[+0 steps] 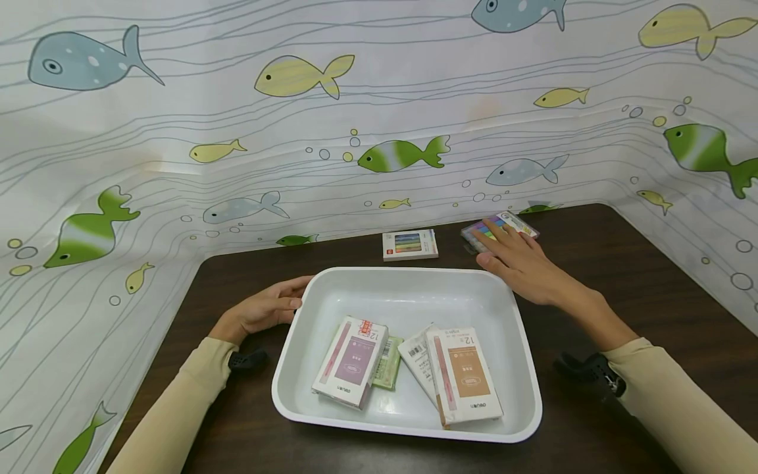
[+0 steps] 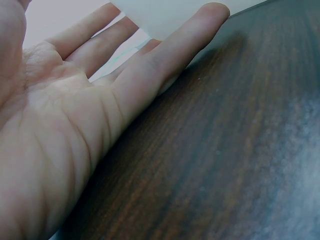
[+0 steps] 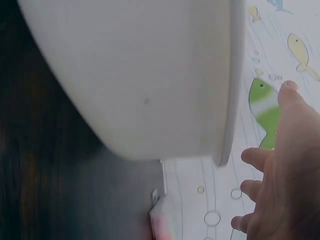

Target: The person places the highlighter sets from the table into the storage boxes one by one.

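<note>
A white plastic tray (image 1: 370,299) stands on the dark table. My left hand (image 1: 268,308) is at its far left corner; in the left wrist view its fingers reach out fairly straight against the tray's outer side (image 2: 150,17). Beyond the far right corner, my right hand (image 1: 524,263) hovers with spread fingers, partly covering a clear flat case (image 1: 506,220) with rainbow-coloured contents. Whether it touches the case is unclear. Inside the tray lie a purple-panelled pen box (image 1: 352,359), an orange-panelled pen box (image 1: 466,375), a white box (image 1: 418,359) and a green packet (image 1: 387,363), partly overlapping.
A small white box with a coloured-stripe picture (image 1: 410,244) lies behind the tray. A fish-patterned cloth (image 1: 331,118) rises around the table's back and sides. Dark tabletop (image 1: 598,263) shows to the tray's right.
</note>
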Available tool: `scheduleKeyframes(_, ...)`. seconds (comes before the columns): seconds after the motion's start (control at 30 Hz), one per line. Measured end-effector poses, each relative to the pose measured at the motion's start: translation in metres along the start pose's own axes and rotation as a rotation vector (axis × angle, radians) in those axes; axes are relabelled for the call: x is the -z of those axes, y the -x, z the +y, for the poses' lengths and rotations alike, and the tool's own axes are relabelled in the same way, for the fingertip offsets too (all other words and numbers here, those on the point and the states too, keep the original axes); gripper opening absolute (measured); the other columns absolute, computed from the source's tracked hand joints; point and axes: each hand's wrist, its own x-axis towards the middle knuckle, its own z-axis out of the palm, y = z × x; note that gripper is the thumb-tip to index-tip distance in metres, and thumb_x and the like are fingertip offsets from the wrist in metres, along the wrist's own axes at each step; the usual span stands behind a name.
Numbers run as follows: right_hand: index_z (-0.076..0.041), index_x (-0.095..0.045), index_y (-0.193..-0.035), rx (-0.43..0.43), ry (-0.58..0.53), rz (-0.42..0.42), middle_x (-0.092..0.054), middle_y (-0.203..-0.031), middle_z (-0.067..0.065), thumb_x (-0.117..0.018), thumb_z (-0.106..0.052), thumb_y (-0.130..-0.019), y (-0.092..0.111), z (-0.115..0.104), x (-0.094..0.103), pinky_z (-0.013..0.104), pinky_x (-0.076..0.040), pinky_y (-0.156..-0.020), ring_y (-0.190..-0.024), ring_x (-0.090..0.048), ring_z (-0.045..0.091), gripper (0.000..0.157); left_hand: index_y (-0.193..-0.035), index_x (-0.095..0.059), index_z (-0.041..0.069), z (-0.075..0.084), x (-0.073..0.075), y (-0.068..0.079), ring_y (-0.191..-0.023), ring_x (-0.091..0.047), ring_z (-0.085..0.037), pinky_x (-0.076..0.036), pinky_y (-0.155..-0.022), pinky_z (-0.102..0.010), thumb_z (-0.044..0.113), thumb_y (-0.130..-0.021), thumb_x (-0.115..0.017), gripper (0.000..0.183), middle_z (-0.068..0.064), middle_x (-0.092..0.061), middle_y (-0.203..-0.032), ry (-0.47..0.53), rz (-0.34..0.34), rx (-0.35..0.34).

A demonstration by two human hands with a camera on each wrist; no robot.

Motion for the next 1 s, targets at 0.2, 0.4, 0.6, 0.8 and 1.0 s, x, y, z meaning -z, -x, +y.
scheduleKeyframes(0.2, -0.018, -0.017, -0.165, -0.077, 0.052, -0.022, 0.0, -0.17, 0.013, -0.027, -0.051, -0.11, 0.002, 0.024, 0.001, 0.07, 0.004, -0.112, -0.149, 0.004, 0.049, 0.065, -0.162, -0.025, 0.008, -0.002, 0.001, -0.005, -0.129, -0.054, -0.034, -0.048, -0.098, -0.056, 0.01, -0.107, -0.051, 0.06, -0.015, -0.043, -0.154, 0.001, -0.002, 0.0)
scheduleKeyframes(0.4, -0.012, -0.02, -0.164, -0.159, 0.048, -0.047, 0.0, -0.168, 0.019, -0.028, -0.054, -0.109, 0.003, 0.05, -0.008, 0.074, 0.001, -0.11, -0.147, 0.001, 0.055, 0.069, -0.162, -0.025, 0.009, 0.0, -0.001, -0.005, -0.13, -0.053, -0.034, -0.049, -0.098, -0.056, 0.011, -0.107, -0.053, 0.062, -0.014, -0.043, -0.155, 0.01, -0.009, 0.002)
scheduleKeyframes(0.6, -0.009, -0.022, -0.163, -0.222, -0.001, -0.024, 0.002, -0.166, 0.025, -0.033, -0.058, -0.107, 0.001, 0.062, -0.018, 0.075, 0.0, -0.109, -0.146, 0.001, 0.057, 0.075, -0.163, -0.023, 0.009, 0.003, 0.002, 0.0, -0.131, -0.052, -0.033, -0.05, -0.097, -0.055, 0.009, -0.108, -0.048, 0.06, -0.013, -0.041, -0.156, -0.014, -0.022, -0.007)
scheduleKeyframes(0.8, -0.004, -0.02, -0.162, -0.269, -0.016, 0.024, 0.002, -0.164, 0.029, -0.038, -0.06, -0.105, 0.001, 0.071, -0.02, 0.077, -0.003, -0.108, -0.145, -0.006, 0.057, 0.082, -0.163, -0.024, 0.01, 0.002, 0.001, 0.001, -0.132, -0.051, -0.034, -0.049, -0.098, -0.055, 0.008, -0.108, -0.047, 0.059, -0.012, -0.04, -0.157, -0.021, -0.019, -0.016)
scheduleKeyframes(1.0, -0.001, -0.018, -0.162, -0.301, -0.004, 0.022, -0.002, -0.163, 0.032, -0.041, -0.064, -0.103, -0.006, 0.077, -0.021, 0.079, -0.008, -0.106, -0.144, -0.011, 0.058, 0.089, -0.163, -0.023, 0.011, 0.0, 0.0, 0.003, -0.133, -0.05, -0.034, -0.048, -0.099, -0.056, 0.01, -0.108, -0.048, 0.06, -0.012, -0.039, -0.158, -0.031, -0.01, -0.013)
